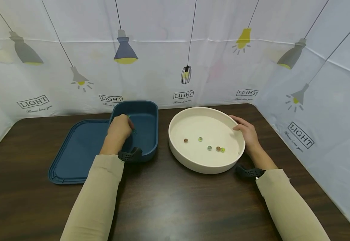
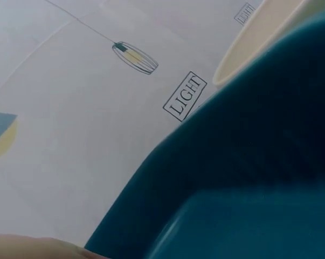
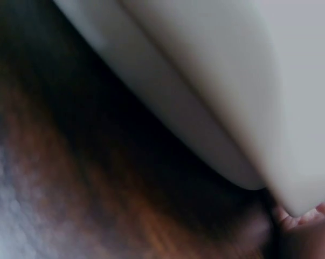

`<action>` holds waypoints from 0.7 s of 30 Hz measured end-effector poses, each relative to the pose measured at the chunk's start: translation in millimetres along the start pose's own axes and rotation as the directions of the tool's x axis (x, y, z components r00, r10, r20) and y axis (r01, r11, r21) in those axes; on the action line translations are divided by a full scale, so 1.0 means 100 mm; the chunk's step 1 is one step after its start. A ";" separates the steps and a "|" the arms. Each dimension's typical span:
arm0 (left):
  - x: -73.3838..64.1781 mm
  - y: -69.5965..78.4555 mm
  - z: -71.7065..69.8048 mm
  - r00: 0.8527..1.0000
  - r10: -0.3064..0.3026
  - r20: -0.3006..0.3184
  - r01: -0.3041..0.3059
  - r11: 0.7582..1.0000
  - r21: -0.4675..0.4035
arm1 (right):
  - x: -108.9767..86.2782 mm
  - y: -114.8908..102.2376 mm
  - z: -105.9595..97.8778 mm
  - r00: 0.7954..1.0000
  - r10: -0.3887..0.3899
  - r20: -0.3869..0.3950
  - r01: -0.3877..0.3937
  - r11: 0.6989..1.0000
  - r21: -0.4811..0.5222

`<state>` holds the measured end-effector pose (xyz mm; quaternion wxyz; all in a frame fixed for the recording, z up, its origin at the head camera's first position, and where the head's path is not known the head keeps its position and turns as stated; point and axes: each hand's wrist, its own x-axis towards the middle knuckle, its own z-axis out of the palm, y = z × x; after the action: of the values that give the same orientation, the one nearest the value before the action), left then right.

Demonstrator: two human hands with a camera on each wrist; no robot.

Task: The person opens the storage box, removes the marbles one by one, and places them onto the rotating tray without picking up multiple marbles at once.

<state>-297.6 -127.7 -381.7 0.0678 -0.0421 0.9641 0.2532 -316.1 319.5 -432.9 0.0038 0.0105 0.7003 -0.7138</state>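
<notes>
My L hand (image 1: 118, 130)'s down in the blue bin (image 1: 146, 125), ctr-left of frame, fingers (image 1: 131, 124) curled; can't tell if they've got anything. R hand (image 1: 247, 133) grips the white bowl (image 1: 205, 169) by its rim, rt of ctr, thumb inside. 5 marbles (image 1: 218, 149) in bowl, mostly lower half. Blue tray (image 1: 78, 147) at L, on tabletop (image 1: 168, 207).

"light" labels (image 1: 184, 95), on white sheet (image 1: 155, 75), small script (image 1: 186, 101) unclear
</notes>
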 end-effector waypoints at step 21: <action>0.00 0.26 0.12 0.886 0.287 0.365 -0.322 0.946 0.037 | 0.01 0.01 0.00 1.000 -0.005 0.007 0.005 1.000 0.009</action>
<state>-299.6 -99.2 -379.8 0.2018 0.1593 0.9416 0.2173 -316.8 320.0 -434.2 0.0043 0.0062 0.6972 -0.7169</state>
